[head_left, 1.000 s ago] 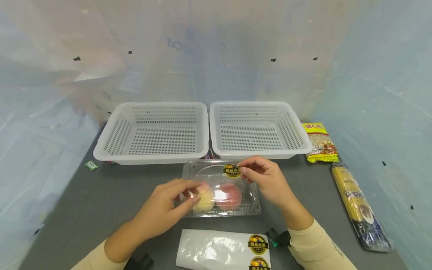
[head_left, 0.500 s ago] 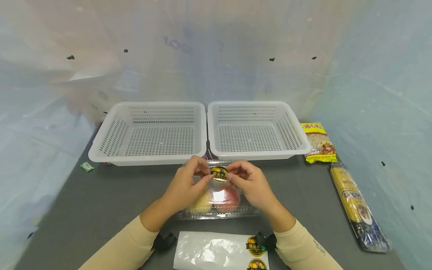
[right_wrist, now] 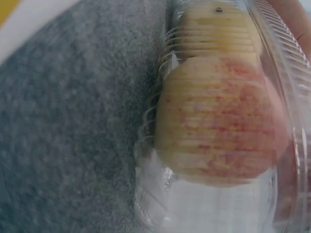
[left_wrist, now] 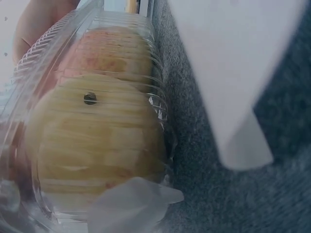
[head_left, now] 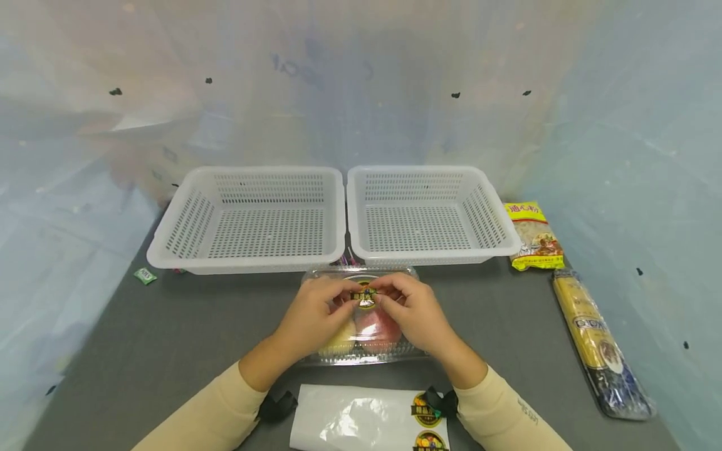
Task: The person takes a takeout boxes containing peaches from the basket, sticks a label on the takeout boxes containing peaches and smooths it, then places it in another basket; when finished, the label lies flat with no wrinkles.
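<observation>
Near the surface's front edge, the left hand (head_left: 316,310) and right hand (head_left: 408,311) pinch a round sticker (head_left: 364,296) over the clear fruit box (head_left: 395,275) — best pressed flat, centred on the lid.

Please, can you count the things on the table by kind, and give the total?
White baskets: 2
Clear fruit boxes: 1
Apples in the box: 2
Round stickers: 3
Sticker backing sheets: 1
Pasta packets: 2
Small green wrappers: 1
Total: 12
</observation>
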Demonstrator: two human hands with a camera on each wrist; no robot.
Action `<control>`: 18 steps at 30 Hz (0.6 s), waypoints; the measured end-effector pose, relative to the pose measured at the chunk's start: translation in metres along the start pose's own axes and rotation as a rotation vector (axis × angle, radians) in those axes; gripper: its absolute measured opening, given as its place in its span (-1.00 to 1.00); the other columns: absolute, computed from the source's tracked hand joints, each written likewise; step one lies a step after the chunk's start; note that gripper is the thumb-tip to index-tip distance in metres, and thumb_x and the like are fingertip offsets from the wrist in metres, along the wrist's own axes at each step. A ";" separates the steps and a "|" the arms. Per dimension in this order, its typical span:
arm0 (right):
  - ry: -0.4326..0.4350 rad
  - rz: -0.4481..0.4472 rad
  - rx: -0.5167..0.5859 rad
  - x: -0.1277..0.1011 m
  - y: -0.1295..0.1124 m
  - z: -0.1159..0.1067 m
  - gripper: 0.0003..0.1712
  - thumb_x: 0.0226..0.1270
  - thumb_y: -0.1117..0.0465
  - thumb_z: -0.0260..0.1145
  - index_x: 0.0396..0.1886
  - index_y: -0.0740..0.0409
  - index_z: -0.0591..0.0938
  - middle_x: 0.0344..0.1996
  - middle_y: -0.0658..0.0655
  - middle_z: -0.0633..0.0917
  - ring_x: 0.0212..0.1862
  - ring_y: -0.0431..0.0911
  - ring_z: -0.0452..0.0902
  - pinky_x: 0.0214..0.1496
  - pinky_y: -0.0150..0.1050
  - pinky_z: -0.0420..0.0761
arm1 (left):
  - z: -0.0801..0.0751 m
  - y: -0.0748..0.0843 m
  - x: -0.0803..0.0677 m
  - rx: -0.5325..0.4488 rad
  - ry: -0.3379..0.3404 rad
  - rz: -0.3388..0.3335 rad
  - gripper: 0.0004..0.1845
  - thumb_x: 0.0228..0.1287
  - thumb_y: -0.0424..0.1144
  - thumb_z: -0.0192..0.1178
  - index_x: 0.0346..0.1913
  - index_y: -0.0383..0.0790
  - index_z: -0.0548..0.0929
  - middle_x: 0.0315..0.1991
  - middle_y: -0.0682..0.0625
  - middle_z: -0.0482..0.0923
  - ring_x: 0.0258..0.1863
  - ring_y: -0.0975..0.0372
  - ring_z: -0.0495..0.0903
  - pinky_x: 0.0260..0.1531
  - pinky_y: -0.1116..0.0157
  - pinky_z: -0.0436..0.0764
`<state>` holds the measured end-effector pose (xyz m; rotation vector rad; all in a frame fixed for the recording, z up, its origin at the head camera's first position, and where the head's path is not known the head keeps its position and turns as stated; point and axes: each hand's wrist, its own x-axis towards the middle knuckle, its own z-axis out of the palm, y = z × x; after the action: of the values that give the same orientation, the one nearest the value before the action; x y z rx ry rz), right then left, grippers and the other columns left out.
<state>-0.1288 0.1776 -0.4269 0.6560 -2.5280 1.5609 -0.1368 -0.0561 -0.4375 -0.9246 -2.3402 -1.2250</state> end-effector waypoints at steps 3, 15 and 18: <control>-0.004 -0.004 -0.073 -0.001 -0.001 0.002 -0.81 0.51 0.37 0.49 0.03 0.11 0.82 -0.20 -0.06 0.73 -0.22 -0.16 0.64 -0.21 -0.23 0.69 | 0.001 0.002 -0.001 0.059 -0.021 -0.015 -0.80 0.31 -0.38 0.54 -0.03 -0.18 0.88 -0.33 0.19 0.74 -0.33 0.33 0.58 -0.18 0.10 0.44; -0.008 -0.030 -0.268 -0.004 -0.005 0.009 -0.81 0.50 0.35 0.50 0.01 0.06 0.83 -0.23 -0.15 0.67 -0.31 -0.25 0.54 -0.31 -0.25 0.60 | 0.004 0.004 -0.002 0.212 -0.064 -0.006 -0.85 0.26 -0.34 0.60 -0.16 -0.14 0.86 -0.44 0.23 0.55 -0.38 0.32 0.50 -0.14 0.06 0.42; -0.003 -0.038 -0.283 -0.003 -0.006 0.010 -0.81 0.48 0.37 0.51 0.00 0.08 0.83 -0.24 -0.12 0.66 -0.31 -0.25 0.53 -0.31 -0.24 0.60 | 0.004 0.004 -0.002 0.232 -0.053 0.008 -0.85 0.24 -0.36 0.61 -0.17 -0.15 0.86 -0.40 0.17 0.56 -0.37 0.28 0.49 -0.18 0.07 0.42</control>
<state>-0.1221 0.1679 -0.4279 0.6630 -2.6484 1.1572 -0.1320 -0.0520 -0.4384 -0.8958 -2.4529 -0.9108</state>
